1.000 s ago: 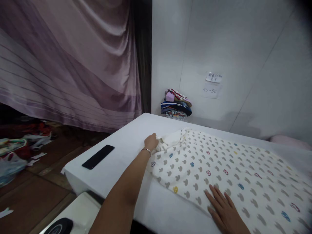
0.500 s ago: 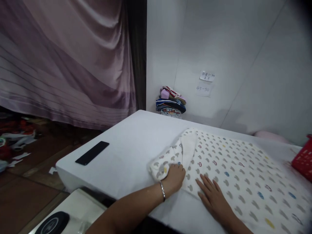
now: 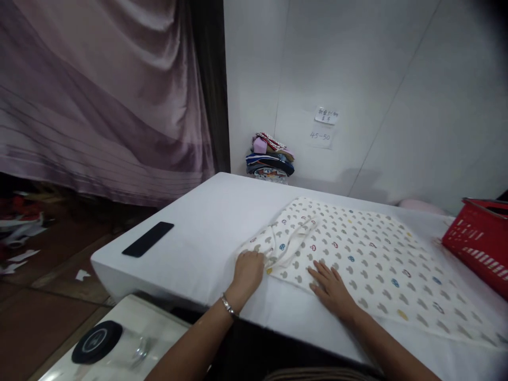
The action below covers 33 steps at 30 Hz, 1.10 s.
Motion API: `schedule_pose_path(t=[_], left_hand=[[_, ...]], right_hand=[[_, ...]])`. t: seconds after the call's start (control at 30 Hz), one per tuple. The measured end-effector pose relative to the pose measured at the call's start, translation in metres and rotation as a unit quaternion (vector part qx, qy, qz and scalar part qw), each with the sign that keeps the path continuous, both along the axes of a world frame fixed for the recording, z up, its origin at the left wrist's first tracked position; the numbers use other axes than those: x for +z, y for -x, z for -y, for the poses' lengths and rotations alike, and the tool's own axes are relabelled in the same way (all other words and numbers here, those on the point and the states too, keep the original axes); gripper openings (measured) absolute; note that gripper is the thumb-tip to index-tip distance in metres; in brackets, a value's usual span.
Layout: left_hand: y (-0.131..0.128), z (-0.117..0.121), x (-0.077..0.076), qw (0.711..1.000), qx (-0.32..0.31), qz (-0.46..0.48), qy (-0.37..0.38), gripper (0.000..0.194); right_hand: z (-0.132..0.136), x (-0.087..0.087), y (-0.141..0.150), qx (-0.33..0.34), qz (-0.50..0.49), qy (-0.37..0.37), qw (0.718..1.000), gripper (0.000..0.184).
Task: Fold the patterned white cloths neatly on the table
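A white fabric (image 3: pixel 357 254) printed with grey, red, blue and yellow mushroom-like shapes lies spread over the white-covered table (image 3: pixel 214 227). At its near left corner my left hand (image 3: pixel 248 272), a silver bracelet at the wrist, is closed on the fabric's edge; the fingertips are partly hidden. A loose fold of the fabric rises just right of that hand. My right hand (image 3: pixel 331 288) rests flat on the near edge of the fabric, its fingers stretched out and holding nothing.
A black phone-like slab (image 3: pixel 148 239) lies on the table's left side. At the right end stands a red basket (image 3: pixel 478 238). Folded cloths (image 3: pixel 270 157) are stacked beyond the far edge. A dark round lid (image 3: pixel 97 342) sits on a lower surface at near left.
My left hand has moved left with the fabric's edge, and the folded-back part now lies flatter. My right hand stays flat on the fabric. The view has shifted slightly right.
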State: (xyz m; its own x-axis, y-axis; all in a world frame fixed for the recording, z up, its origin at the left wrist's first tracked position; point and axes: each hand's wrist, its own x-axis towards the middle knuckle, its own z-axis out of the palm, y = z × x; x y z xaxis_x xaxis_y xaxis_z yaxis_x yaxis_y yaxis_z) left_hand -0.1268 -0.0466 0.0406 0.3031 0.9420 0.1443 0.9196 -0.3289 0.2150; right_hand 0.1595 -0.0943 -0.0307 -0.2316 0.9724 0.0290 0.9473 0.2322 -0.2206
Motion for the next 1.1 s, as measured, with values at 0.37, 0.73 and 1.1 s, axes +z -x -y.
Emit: schedule_pose_path(t=[0.37, 0.73, 1.1], left_hand=[[0.049, -0.018, -0.015, 0.772, 0.181, 0.596, 0.128, 0.041], [0.035, -0.014, 0.009, 0.953, 0.189, 0.212, -0.108, 0.04], [-0.067, -0.026, -0.023, 0.996, -0.056, -0.023, -0.062, 0.036]], right_hand=[[0.001, -0.008, -0.001, 0.0, -0.012, -0.036, 0.999, 0.048], [-0.018, -0.003, -0.005, -0.068, -0.1, -0.025, 0.992, 0.045], [-0.015, -0.009, 0.007, -0.041, -0.044, -0.071, 0.996, 0.041]])
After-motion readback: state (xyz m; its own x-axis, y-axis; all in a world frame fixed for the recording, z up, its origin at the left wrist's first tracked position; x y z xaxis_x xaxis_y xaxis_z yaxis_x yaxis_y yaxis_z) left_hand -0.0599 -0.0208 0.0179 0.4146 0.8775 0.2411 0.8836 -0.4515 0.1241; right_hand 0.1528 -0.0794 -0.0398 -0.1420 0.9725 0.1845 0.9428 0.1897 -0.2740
